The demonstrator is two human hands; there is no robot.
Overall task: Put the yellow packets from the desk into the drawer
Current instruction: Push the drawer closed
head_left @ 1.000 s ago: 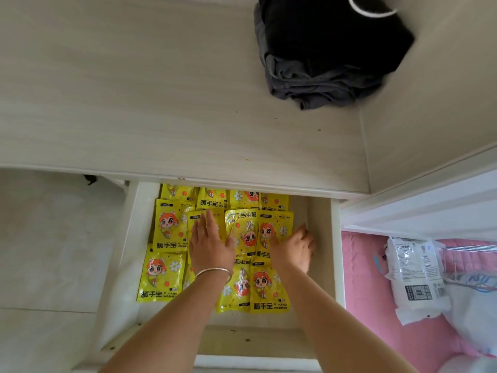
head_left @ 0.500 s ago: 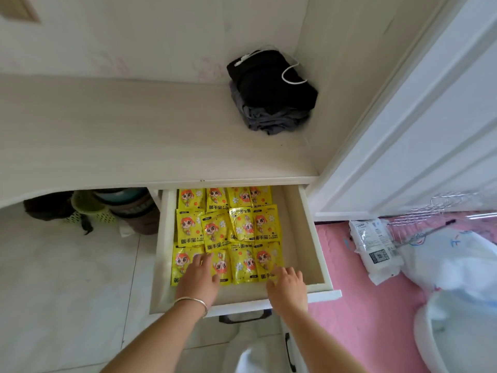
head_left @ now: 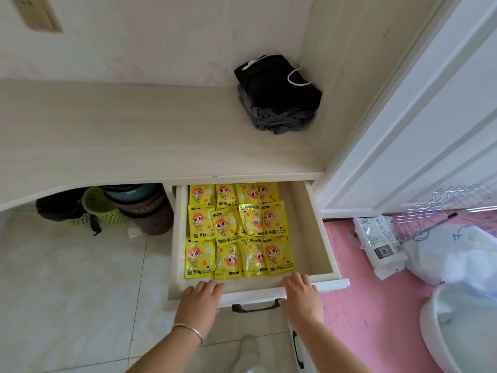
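Resting on the drawer (head_left: 320,238) front edge w/ fingers fairly straight, holding nothing: left hand (head_left: 200,300), bracelet (head_left: 189,329) at wrist. Yellow packets (head_left: 238,230) lie in rows inside drawer, just beyond both hands' fingertips. Right hand (head_left: 301,294) same, flat on rim, right of handle (head_left: 255,306). Folded clothes (head_left: 277,95) on table (head_left: 121,135) far beyond.

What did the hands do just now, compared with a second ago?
Both hands came back off the yellow cartoon packets toward the person. The left hand and right hand now rest on the front edge of the open white wooden drawer, holding nothing. The camera also pulled back. The packets stayed in rows in the drawer, and the folded black and grey clothes stayed on the pale wooden desk.
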